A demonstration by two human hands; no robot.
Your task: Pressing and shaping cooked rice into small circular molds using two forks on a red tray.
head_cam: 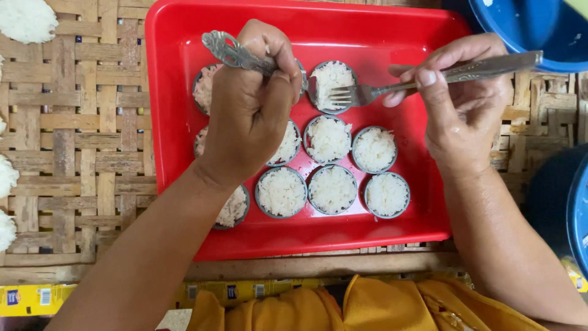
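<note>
A red plastic tray (367, 37) lies on a woven bamboo surface and holds several small round metal cups filled with white rice. My left hand (248, 110) is shut on the ornate handle of a metal spoon (229, 52), whose bowl is hidden behind my fingers near the top-middle cup (331, 78). My right hand (462, 101) grips a metal fork (367, 93), its tines resting at the rim of that same cup. My left hand covers parts of the cups at the left.
A blue bowl (533, 27) sits at the top right, another blue container (576, 208) at the right edge. White rice lumps (24, 18) lie on the woven mat (79, 141) at the left. Orange cloth (367, 306) is at the bottom.
</note>
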